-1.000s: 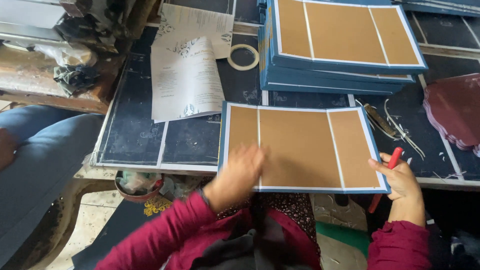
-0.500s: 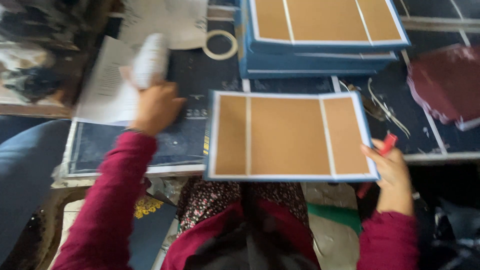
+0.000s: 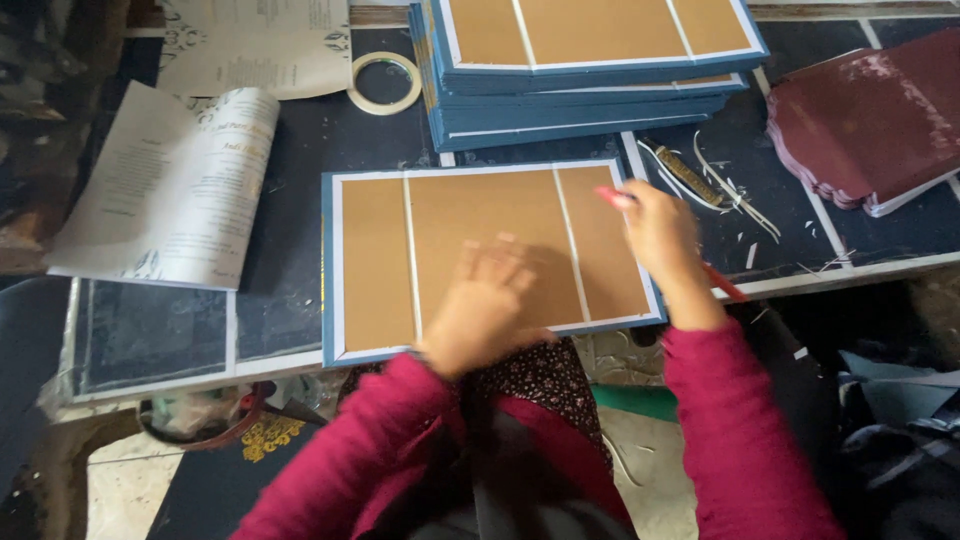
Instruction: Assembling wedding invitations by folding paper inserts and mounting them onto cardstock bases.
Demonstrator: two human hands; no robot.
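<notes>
Left hand (image 3: 487,300) spread flat, pinning the blue-edged board cover (image 3: 480,255) at the near edge of the table (image 3: 300,150); right hand (image 3: 658,232) grips a red tool (image 3: 722,283) at the right groove — keep pressure even; finished stack (image 3: 590,60) beyond.

L hand (image 3: 483,305) flat on brown cover board (image 3: 480,255); R hand (image 3: 660,240) holds red tool (image 3: 720,283).
</notes>
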